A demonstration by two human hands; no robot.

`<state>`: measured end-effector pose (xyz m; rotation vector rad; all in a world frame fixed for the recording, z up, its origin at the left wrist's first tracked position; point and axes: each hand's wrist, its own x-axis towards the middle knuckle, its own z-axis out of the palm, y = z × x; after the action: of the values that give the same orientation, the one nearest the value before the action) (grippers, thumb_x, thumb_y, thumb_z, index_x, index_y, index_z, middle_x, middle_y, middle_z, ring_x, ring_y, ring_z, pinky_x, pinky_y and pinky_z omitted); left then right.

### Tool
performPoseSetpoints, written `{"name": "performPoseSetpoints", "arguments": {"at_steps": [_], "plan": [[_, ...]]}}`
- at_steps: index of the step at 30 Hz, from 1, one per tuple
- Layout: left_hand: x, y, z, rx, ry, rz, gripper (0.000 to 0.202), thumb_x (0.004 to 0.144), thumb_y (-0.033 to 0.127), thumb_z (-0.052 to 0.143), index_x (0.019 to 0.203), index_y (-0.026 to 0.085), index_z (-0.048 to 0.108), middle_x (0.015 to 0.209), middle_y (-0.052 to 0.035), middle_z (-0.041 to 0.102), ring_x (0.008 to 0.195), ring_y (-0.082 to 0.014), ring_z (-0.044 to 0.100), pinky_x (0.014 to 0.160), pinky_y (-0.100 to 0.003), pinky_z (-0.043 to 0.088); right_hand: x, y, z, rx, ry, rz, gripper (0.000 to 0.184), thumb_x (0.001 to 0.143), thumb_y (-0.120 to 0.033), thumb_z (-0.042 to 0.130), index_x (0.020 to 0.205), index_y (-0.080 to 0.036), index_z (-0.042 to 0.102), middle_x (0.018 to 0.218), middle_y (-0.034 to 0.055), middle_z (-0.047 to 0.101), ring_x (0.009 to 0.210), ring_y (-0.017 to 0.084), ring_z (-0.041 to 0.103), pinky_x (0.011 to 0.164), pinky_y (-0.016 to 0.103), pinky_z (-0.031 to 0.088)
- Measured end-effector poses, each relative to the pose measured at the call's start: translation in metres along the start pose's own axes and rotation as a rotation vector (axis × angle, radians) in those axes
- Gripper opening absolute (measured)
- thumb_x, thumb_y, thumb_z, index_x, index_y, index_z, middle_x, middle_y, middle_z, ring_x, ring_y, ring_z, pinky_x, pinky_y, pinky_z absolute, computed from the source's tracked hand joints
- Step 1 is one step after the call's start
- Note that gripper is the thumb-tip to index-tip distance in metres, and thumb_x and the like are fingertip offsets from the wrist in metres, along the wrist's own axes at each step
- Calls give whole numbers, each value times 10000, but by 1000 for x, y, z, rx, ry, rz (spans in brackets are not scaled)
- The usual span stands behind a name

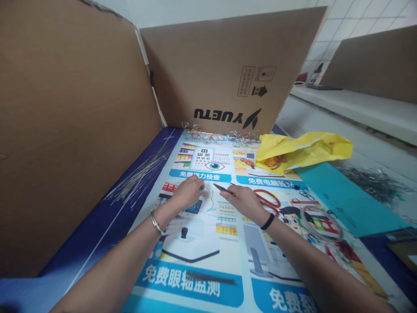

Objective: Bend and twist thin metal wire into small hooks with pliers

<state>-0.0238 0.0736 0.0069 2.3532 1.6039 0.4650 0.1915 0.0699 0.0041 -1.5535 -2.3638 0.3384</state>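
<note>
My left hand [191, 191] is closed in a pinch above the printed poster. A thin, pale wire [212, 201] curves in a loop beside its fingertips. Facing it, my right hand [244, 200] is wrapped round a pair of scissors. The red-handled scissors [269, 199] have their handles showing past the hand, while their dark pointed tips stick out on the left. A small gap lies between the scissor tips and my left fingers. The printed poster [198, 239], with eye-test pictures, covers the table under both hands.
Cardboard panels stand at the left [65, 130] and back [211, 65]. Straight wires [140, 174] lie on the blue surface at left. A yellow bag [306, 150] lies at right, near a tangled wire heap [374, 184]. A wire coil [339, 230] rests on the poster.
</note>
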Motion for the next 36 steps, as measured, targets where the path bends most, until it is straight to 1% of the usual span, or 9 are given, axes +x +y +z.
{"name": "performPoseSetpoints", "arguments": {"at_steps": [3, 8, 15, 18, 21, 23, 27, 31, 36], "plan": [[-1, 3, 0, 96, -28, 1, 168, 783, 127, 417, 796, 175, 577, 859, -61, 542, 837, -189, 521, 725, -285, 401, 0, -1, 1, -4, 0, -3, 417, 861, -511, 382, 646, -194, 545, 633, 5, 577, 560, 117, 493, 495, 241, 212], [-1, 5, 1, 184, -43, 36, 177, 825, 145, 398, 819, 164, 574, 893, -83, 544, 847, -200, 523, 699, -291, 404, 0, -2, 2, -10, -5, -11, 409, 859, -511, 389, 658, -195, 554, 635, 9, 583, 569, 121, 500, 495, 239, 207], [-2, 7, 3, 292, -31, 105, 228, 781, 30, 378, 860, 137, 562, 902, -114, 561, 865, -226, 529, 728, -314, 410, 0, 0, 1, 29, 16, -9, 416, 859, -511, 386, 633, -191, 527, 604, -1, 563, 543, 114, 482, 497, 233, 217], [-3, 10, 0, 306, -59, 71, 262, 778, 19, 355, 914, 133, 547, 880, -108, 575, 820, -220, 542, 697, -308, 408, 1, 3, 3, 84, 33, -11, 423, 859, -514, 381, 630, -187, 518, 605, -2, 561, 561, 115, 492, 507, 227, 239], [-3, 12, -4, 262, -70, 33, 266, 800, 38, 350, 962, 146, 532, 887, -94, 587, 797, -203, 551, 684, -293, 402, 2, 5, 4, 116, 39, -7, 424, 857, -512, 382, 629, -184, 525, 607, 1, 563, 566, 117, 493, 511, 229, 252], [-4, 12, -6, 248, -67, 26, 231, 818, 73, 367, 949, 155, 538, 892, -91, 589, 800, -199, 553, 683, -289, 398, 2, 5, 4, 118, 40, -7, 423, 856, -507, 382, 626, -184, 529, 610, 4, 565, 566, 119, 492, 509, 232, 252], [-4, 8, -7, 297, -65, 38, 180, 835, 127, 392, 875, 162, 565, 879, -96, 579, 814, -212, 553, 684, -300, 398, 2, 4, 3, 113, 41, -17, 420, 856, -504, 384, 620, -186, 524, 611, 3, 565, 566, 119, 491, 509, 231, 250], [-4, 6, -5, 339, -88, 56, 202, 816, 87, 391, 864, 151, 577, 873, -110, 574, 820, -224, 552, 705, -320, 405, 1, 4, 4, 108, 42, -20, 423, 856, -510, 382, 629, -186, 533, 620, 5, 569, 566, 118, 493, 508, 229, 249], [-5, 7, -4, 415, -86, 130, 245, 775, 26, 373, 891, 135, 559, 912, -121, 570, 836, -225, 547, 711, -317, 413, 2, 3, 4, 95, 44, -13, 416, 854, -512, 390, 627, -188, 521, 614, 0, 566, 568, 119, 492, 514, 227, 249]]}}
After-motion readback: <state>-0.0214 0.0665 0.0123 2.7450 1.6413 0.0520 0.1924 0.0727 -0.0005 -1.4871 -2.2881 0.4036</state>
